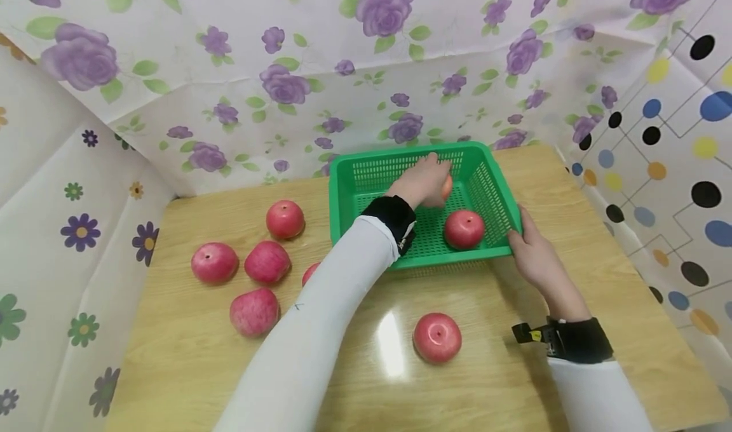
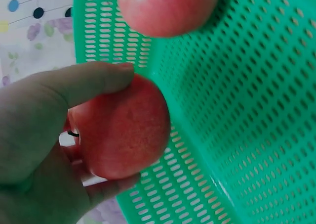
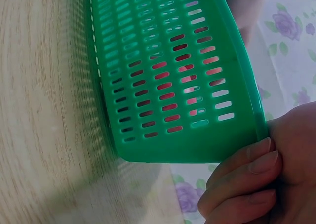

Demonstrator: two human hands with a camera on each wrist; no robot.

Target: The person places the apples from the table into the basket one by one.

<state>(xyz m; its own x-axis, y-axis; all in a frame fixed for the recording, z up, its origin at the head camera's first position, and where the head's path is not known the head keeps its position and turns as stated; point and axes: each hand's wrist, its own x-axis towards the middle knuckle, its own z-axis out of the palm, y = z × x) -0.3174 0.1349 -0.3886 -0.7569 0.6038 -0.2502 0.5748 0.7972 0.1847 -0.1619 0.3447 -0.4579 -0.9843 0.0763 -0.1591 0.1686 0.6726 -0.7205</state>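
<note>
A green plastic basket [image 1: 457, 258] with slotted walls stands towards the back of the table. My left hand [image 1: 422, 181] reaches inside it and holds a red apple [image 2: 126, 130], thumb on one side and fingers on the other. In the head view that apple is mostly hidden behind the hand. Another red apple [image 1: 464, 229] sits in the basket's near right corner. My right hand [image 1: 536, 254] grips the basket's rim at that corner. In the right wrist view, its curled fingers [image 3: 242, 184] lie against the outer wall [image 3: 168, 150].
Left of the basket lie several red apples [image 1: 267, 262] on the wooden table [image 1: 171, 356], one partly covered by the left sleeve. A single apple [image 1: 438, 338] lies in front of the basket. Flower-patterned sheeting [image 1: 240, 101] rises behind the table, with dotted sheeting [image 1: 675, 165] at the right.
</note>
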